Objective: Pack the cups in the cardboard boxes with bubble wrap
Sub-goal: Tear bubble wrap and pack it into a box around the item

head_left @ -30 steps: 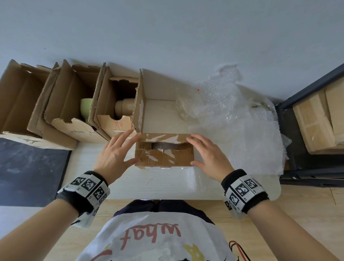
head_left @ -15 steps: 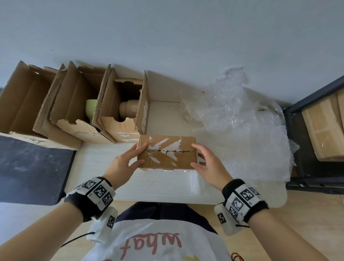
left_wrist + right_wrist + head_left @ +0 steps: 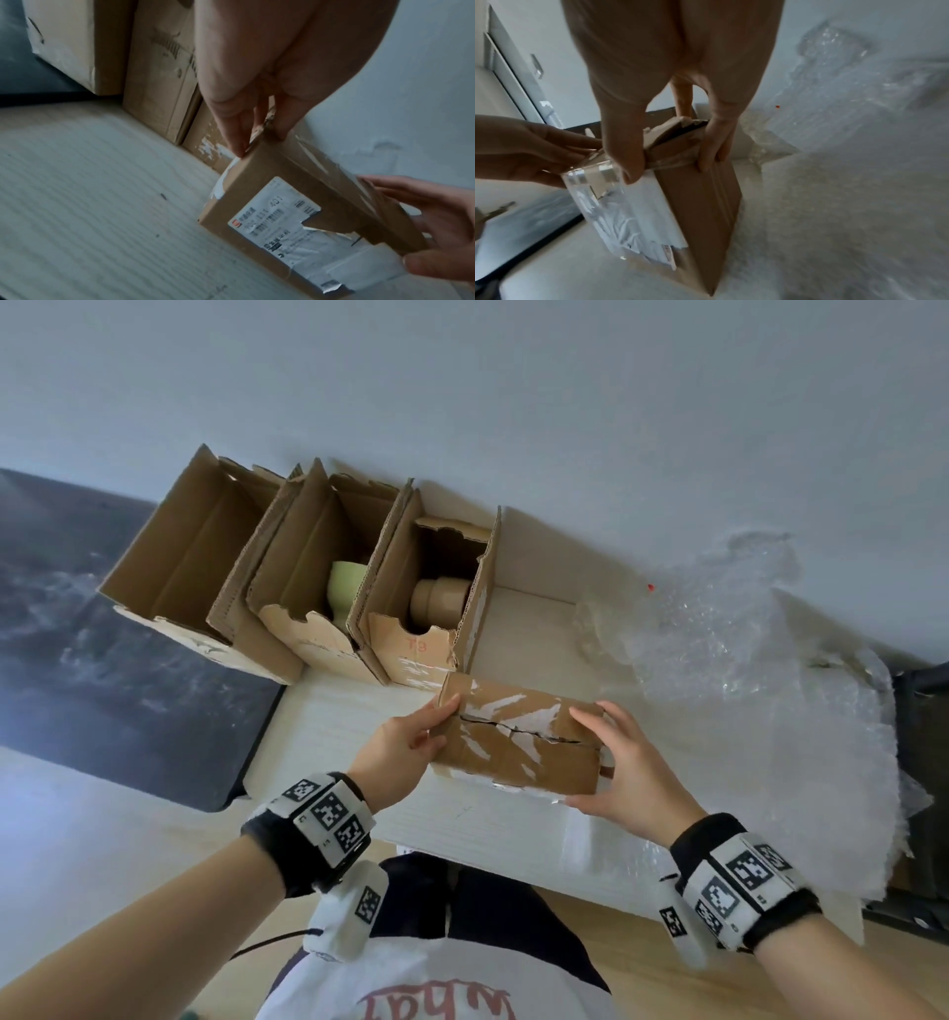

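The shipping label (image 3: 277,221) on the closed box (image 3: 518,742) reads "111 401"; the shirt (image 3: 436,1001) reads "what".

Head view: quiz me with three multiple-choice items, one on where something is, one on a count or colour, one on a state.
1. Where is the bubble wrap?
A. right of the held box
B. inside the leftmost box
C. on the floor

2. How many open boxes stand in a row against the wall?
A. one
B. three
C. five

3. The closed box is
A. flattened
B. lying unattended
C. held at both ends

Answers: 1 A, the wrap spreads over the table's right side. 2 B, three open boxes show side by side. 3 C, the left hand and right hand grip its ends.
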A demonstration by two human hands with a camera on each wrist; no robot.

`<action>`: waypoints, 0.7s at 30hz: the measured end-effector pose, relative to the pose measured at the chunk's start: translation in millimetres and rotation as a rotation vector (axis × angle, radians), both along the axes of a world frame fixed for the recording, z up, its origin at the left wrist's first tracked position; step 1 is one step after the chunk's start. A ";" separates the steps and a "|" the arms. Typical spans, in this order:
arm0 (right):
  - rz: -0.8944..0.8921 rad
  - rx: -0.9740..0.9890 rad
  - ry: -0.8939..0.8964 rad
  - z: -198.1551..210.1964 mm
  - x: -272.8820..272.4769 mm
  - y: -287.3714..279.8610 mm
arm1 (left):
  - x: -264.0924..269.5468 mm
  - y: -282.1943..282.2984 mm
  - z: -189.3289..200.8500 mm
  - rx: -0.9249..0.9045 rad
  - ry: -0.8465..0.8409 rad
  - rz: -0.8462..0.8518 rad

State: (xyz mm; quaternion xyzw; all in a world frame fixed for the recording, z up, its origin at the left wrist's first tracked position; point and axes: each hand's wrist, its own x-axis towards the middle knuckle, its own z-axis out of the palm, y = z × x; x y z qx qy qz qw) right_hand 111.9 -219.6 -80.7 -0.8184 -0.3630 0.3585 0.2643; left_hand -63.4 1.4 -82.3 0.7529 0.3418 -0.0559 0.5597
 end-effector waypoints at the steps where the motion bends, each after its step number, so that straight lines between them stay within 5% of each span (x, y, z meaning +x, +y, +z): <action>1: 0.008 0.009 -0.007 5.1 -5.9 2.2 | -6.0 3.1 5.4 0.029 -0.010 -0.006; 11: 0.263 0.087 -0.036 26.5 -99.5 118.2 | -148.4 80.4 37.7 0.148 -0.054 0.218; 21: 0.353 0.117 0.012 -0.9 -191.7 272.7 | -251.8 207.3 1.5 0.266 -0.030 0.297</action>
